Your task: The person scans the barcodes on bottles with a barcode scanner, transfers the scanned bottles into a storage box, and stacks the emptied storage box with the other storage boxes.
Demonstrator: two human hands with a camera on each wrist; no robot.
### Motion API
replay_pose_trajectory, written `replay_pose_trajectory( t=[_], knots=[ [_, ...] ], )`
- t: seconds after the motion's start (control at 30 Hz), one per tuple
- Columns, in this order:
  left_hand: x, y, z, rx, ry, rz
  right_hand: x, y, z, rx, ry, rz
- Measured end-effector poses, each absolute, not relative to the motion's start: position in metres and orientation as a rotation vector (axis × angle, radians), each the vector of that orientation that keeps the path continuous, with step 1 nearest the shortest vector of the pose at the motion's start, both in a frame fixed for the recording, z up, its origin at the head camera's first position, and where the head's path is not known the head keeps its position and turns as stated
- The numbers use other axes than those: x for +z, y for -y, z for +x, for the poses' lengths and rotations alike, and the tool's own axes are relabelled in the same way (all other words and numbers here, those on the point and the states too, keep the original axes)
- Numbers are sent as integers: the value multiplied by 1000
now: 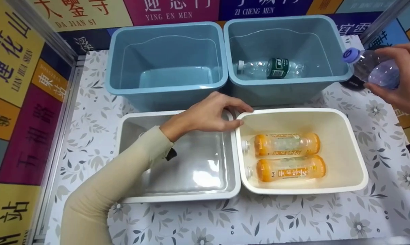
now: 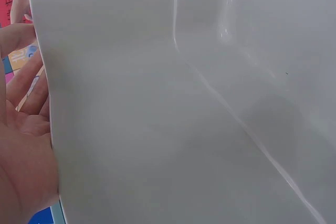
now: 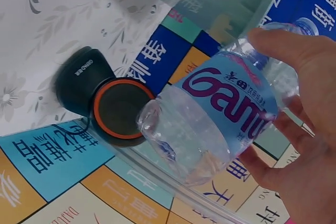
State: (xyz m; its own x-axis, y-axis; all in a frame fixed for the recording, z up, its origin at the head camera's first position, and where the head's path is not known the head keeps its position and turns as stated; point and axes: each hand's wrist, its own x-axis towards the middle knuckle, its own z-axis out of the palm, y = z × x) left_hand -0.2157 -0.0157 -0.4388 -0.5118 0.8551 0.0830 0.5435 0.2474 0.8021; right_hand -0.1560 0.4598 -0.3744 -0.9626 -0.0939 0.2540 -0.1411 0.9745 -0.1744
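My right hand [image 1: 404, 76] grips a clear plastic water bottle [image 1: 383, 69] with a blue-purple cap, right of the back-right blue bin [image 1: 279, 86]. In the right wrist view, its blue label [image 3: 228, 95] carries purple lettering. My left hand [image 1: 210, 114] touches the rim corner of the cream bin [image 1: 327, 119] with thumb and a finger. In the left wrist view, that hand [image 2: 26, 145] lies beside a grey wall [image 2: 121, 119]. Two orange-labelled bottles [image 1: 286, 144] lie in the cream bin. A green-labelled bottle [image 1: 278, 68] lies in the back-right blue bin.
A grey bin [image 1: 191, 163] stands under my left forearm, left of the cream bin. Another blue bin [image 1: 167, 90] stands behind it. A black device with an orange ring [image 3: 121, 111] sits near the table edge. Panels with printed characters [image 1: 28, 61] border the table.
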Motion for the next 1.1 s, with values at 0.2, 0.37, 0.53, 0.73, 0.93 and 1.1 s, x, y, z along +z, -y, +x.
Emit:
replay_pose_trajectory(
  t=[0.2, 0.37, 0.53, 0.73, 0.93, 1.1],
  knots=[
    [-439, 14, -216, 1164, -2149, 1285, -381, -465, -160, 279, 2840, 151],
    [-439, 16, -216, 1181, -2145, 1284, -390, -473, -167, 218, 2775, 164],
    [-440, 20, -215, 1193, -2160, 1280, -397, -473, -176, 212, 2758, 95],
    [-440, 23, -213, 1178, -2183, 1274, -399, -469, -182, 278, 2787, -54],
    [-440, 20, -213, 1168, -2180, 1283, -402, -469, -178, 289, 2761, -68],
    [-439, 17, -214, 1164, -2165, 1288, -406, -471, -175, 302, 2744, -91]
  ],
)
